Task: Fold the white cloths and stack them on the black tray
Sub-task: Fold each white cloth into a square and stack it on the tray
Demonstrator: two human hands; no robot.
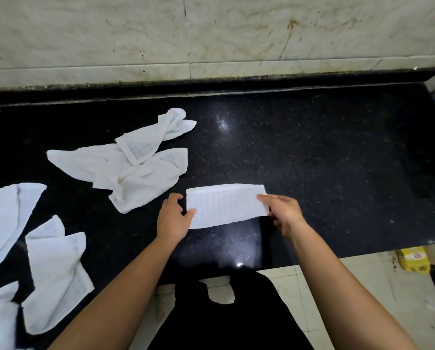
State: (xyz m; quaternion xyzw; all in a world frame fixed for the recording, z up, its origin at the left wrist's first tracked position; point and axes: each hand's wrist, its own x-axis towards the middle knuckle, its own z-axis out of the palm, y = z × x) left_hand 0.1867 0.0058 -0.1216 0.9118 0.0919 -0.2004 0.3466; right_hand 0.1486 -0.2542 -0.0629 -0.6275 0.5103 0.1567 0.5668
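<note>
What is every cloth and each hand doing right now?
folded cloth: flat on the counter, held at both ends
crumpled pile: unfolded, bunched
loose cloths: unfolded, spread at the left
left hand: pinching the cloth's left end
right hand: gripping the cloth's right end

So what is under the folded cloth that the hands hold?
Around the folded cloth only the black counter shows, and the cloth appears to lie flat on it. The left hand and right hand hold its ends. Anything directly beneath it is hidden.
</note>
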